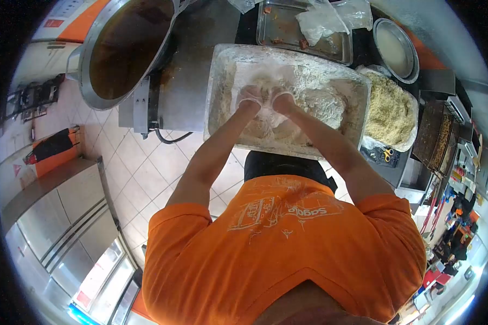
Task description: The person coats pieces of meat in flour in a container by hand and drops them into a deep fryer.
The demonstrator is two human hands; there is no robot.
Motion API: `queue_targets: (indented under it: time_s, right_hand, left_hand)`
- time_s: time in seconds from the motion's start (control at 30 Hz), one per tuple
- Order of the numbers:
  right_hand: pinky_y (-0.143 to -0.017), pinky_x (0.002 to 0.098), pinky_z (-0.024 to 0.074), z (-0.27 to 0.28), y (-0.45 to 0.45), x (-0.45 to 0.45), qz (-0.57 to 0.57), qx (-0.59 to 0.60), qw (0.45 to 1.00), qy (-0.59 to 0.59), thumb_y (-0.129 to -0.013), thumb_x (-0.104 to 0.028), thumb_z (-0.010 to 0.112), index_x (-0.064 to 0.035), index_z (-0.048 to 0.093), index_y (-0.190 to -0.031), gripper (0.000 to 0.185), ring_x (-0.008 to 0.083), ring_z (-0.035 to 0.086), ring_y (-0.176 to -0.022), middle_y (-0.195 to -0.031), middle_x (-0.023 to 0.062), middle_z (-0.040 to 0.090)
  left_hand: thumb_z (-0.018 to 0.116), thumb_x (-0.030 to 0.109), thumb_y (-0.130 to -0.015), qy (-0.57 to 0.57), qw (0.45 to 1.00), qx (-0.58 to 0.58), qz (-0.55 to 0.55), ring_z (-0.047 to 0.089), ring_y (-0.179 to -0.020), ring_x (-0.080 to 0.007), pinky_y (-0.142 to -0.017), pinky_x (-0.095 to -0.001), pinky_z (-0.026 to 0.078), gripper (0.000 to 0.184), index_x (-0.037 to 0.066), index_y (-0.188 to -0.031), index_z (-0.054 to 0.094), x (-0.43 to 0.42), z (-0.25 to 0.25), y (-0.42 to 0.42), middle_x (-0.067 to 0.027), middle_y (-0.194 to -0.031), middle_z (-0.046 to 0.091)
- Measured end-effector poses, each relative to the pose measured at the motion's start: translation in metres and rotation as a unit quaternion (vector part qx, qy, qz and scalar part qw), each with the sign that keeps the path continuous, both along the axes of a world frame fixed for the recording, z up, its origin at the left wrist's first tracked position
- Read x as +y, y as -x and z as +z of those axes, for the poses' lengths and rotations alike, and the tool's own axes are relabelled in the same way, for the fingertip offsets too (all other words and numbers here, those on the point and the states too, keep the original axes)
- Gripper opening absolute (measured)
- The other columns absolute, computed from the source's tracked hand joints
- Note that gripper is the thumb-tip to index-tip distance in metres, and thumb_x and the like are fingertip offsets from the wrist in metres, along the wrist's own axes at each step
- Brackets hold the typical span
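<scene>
A large pale tub holds white flour, heaped higher on its right side. Both of my hands are down in it, side by side near the middle. My left hand and my right hand look pale to the wrists, with a whitish edge there; I cannot tell whether that is flour or thin gloves. Flour and a hazy blur hide the fingers of both, so their grip does not show. Rounded, flour-covered lumps lie just below my right hand.
Left of the tub stands a big pot of dark brown liquid beside a steel counter. Behind are a metal tray with plastic bags and a round bowl. At right are yellowish crumbs and yellow-handled scissors.
</scene>
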State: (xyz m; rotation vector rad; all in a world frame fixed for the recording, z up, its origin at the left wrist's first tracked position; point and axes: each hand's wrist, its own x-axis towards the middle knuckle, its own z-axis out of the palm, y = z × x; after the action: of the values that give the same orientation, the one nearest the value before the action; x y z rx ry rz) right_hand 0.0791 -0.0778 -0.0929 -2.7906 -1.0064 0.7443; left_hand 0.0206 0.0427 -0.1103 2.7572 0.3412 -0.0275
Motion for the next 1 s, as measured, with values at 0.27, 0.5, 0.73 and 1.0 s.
queue_targets:
  time_s: [0.27,0.5,0.73,1.0]
  right_hand:
    - [-0.087,0.0378,0.0389,-0.03,-0.031,-0.031,0.26,-0.041,0.957,-0.121,-0.076,-0.028,0.055,-0.006,0.058,-0.105,0.036,0.0275,0.053,-0.095,-0.109,0.0161,0.055]
    - [-0.087,0.0376,0.0421,0.021,-0.045,0.034,0.13,-0.111,0.985,0.016,-0.068,-0.013,0.06,0.002,0.05,-0.113,0.049,0.0368,0.052,-0.101,-0.106,0.0238,0.054]
    - [-0.079,0.04,0.0438,0.044,-0.023,0.023,0.248,0.106,0.956,-0.118,-0.073,-0.017,0.057,0.0006,0.061,-0.093,0.026,0.0315,0.058,-0.084,-0.092,0.0223,0.059]
    - [-0.073,0.0374,0.0471,0.02,0.078,-0.059,0.199,-0.108,0.967,-0.116,-0.077,-0.013,0.048,-0.0047,0.057,-0.094,0.021,0.0313,0.059,-0.083,-0.092,0.017,0.06]
  left_hand:
    - [0.044,0.029,-0.086,-0.097,0.963,0.201,-0.15,0.043,-0.116,-0.0321,-0.098,-0.0398,0.032,0.047,0.008,-0.128,0.041,0.051,0.0,0.019,-0.0203,-0.125,0.045]
    - [0.039,0.028,-0.088,0.018,1.0,0.016,0.007,0.032,-0.125,-0.031,-0.105,-0.0374,0.022,0.045,0.009,-0.129,0.04,0.043,0.013,-0.006,-0.0204,-0.13,0.038]
    - [0.039,0.02,-0.087,-0.071,0.974,0.171,-0.129,0.05,-0.107,-0.0307,-0.091,-0.0393,0.039,0.033,0.004,-0.112,0.053,0.044,0.017,0.033,-0.0168,-0.114,0.054]
    - [0.043,0.013,-0.082,-0.03,0.964,0.258,-0.056,0.058,-0.093,-0.0292,-0.078,-0.0381,0.047,0.025,0.003,-0.099,0.058,0.003,0.074,0.06,-0.0195,-0.1,0.059]
